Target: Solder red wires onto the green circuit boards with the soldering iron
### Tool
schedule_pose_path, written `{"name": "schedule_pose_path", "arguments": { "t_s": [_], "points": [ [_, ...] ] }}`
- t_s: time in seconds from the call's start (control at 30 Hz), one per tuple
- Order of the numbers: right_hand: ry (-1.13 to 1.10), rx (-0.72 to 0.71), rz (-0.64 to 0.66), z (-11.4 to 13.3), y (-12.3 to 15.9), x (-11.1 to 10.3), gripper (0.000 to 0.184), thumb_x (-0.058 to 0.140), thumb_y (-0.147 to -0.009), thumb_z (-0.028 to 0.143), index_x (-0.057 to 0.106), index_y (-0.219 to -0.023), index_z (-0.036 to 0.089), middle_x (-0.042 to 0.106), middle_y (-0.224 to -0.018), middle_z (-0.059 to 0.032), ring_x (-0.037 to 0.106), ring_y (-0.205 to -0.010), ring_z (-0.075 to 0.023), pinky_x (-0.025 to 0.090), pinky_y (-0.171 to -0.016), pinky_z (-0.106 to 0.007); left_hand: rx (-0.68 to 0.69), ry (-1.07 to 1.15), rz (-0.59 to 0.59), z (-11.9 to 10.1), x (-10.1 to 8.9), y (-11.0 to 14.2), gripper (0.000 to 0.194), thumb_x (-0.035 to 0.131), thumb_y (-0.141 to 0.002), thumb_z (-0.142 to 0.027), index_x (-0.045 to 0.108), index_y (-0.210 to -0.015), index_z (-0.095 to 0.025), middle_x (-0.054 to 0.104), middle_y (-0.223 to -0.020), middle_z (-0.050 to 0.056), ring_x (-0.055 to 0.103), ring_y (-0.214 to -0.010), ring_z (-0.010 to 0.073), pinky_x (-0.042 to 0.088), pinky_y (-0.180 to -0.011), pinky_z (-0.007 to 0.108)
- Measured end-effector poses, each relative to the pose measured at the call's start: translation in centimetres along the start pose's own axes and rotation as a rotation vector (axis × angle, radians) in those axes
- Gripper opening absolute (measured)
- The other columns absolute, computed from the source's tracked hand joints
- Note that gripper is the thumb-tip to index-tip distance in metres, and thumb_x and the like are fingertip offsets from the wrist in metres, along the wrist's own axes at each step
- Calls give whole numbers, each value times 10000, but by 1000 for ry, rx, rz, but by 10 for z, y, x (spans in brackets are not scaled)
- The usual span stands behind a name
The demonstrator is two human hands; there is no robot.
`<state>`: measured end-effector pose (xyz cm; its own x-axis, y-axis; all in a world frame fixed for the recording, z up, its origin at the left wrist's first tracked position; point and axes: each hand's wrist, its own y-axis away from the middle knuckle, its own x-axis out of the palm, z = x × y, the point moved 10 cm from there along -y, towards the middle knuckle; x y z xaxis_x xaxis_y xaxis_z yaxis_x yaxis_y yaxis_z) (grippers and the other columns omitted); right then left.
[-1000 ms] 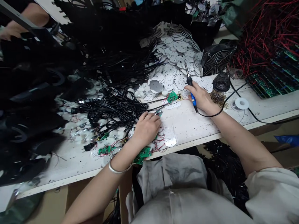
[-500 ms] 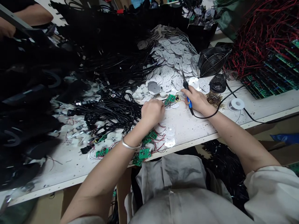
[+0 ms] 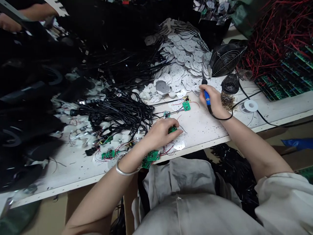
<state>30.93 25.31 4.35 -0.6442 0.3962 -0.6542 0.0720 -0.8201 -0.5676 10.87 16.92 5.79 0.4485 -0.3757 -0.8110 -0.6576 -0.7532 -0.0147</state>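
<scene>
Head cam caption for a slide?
Left hand at a green circuit board on a white workbench, right hand holding a blue soldering iron.

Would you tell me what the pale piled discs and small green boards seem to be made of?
The discs look like thin sheet metal, perhaps aluminium, matt silvery, with punched holes. The green boards look like coated fibreglass circuit board, with soldered wires.

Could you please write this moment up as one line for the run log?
left hand: fingers over green circuit board | right hand: holds blue-handled soldering iron | nearby: solder spool, perforated white plates
</scene>
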Motion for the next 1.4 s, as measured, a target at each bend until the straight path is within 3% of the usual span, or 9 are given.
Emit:
{"name": "schedule_pose_path", "arguments": {
  "t_s": [0.1,0.2,0.37,0.6,0.77,0.87,0.97,1.23,1.4],
  "points": [
    [-42,-22,-160,24,17,-33,232,487,-902,181,624,-1086,214,704,-990,-69,685,-903,-202,562,-857,-382,100,-100,-64,-12,0,10,143,534,-927,-243,646,-978,-171,726,-926,53,668,-884,194,504,-872,355],
    [-61,-100,-140,62,56,-46,219,523,-916,194,616,-1102,263,721,-1062,-64,703,-977,-216,583,-875,-392,264,-143,-157,-30,-2,22,195,494,-956,-175,645,-1079,-172,737,-978,54,668,-944,176,507,-912,335],
    [-222,-148,141,102,119,-15,284,542,-928,191,607,-1174,317,724,-1028,-31,717,-905,-175,609,-796,-309,454,-367,-139,-51,11,45,200,484,-990,-177,682,-964,-195,733,-891,25,652,-901,168,478,-977,354],
    [-335,-167,324,127,116,15,308,486,-963,152,545,-1244,263,663,-1144,-72,688,-984,-164,581,-785,-268,238,-290,-228,-30,-7,52,108,585,-937,-251,689,-907,-240,669,-714,-18,607,-780,156,426,-911,376],
    [-333,-90,138,119,113,-9,251,573,-936,165,574,-1164,270,696,-1116,-67,693,-1037,-199,587,-881,-345,63,-242,-312,-16,-18,30,177,546,-934,-252,669,-813,-209,665,-726,2,604,-763,162,404,-914,386],
    [-403,88,-22,99,124,-27,241,548,-956,192,581,-1182,268,709,-1153,-79,689,-1104,-228,571,-976,-426,-52,-158,-253,-7,-12,10,167,541,-923,-246,668,-822,-205,705,-845,12,640,-858,176,400,-930,389],
    [-438,213,-59,87,134,-29,279,518,-980,233,553,-1255,266,707,-1173,-84,699,-1099,-233,580,-978,-438,-112,-130,-204,-6,2,-4,135,555,-899,-211,668,-825,-204,742,-1013,15,664,-970,194,367,-991,418],
    [-301,116,43,97,133,-22,329,512,-991,303,515,-1319,287,683,-1221,-101,688,-1110,-249,602,-926,-443,-143,-101,-142,-2,40,-16,141,564,-849,-169,624,-725,-201,769,-972,5,680,-946,208,362,-999,448],
    [-363,95,-156,94,134,-49,361,445,-1007,404,577,-1315,272,693,-845,-38,690,-776,-227,558,-890,-516,-120,-77,-169,0,40,-15,152,568,-843,-157,614,-704,-197,768,-1006,-14,673,-968,193,369,-997,427]
  ]
}}
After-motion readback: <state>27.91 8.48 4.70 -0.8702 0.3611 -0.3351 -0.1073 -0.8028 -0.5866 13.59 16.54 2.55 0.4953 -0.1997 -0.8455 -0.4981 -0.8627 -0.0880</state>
